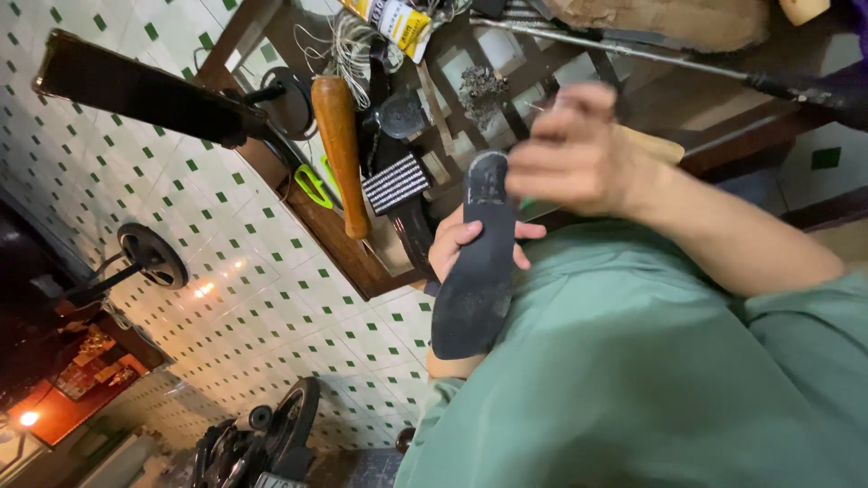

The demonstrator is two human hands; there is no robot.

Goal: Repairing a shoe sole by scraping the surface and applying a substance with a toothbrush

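Observation:
My left hand (463, 242) grips a black shoe insole (475, 280) from behind, fingers curled over its edge, holding it over my lap in green cloth (633, 361). The insole's upper end (488, 173) looks scuffed and greyish. My right hand (571, 154), blurred by motion, hovers at that upper end with fingers bunched. A small green object (526, 203) shows just under those fingers, touching or close to the insole; its shape is unclear.
A low wooden rack (334, 244) beyond the insole holds a wooden-handled tool (340, 136), green-handled scissors (313, 185), a striped black-and-white strap (396, 181), thread and a yellow tube (394, 20). A long black bar (136, 86) and metal discs (154, 255) stand on the green-dotted tiles.

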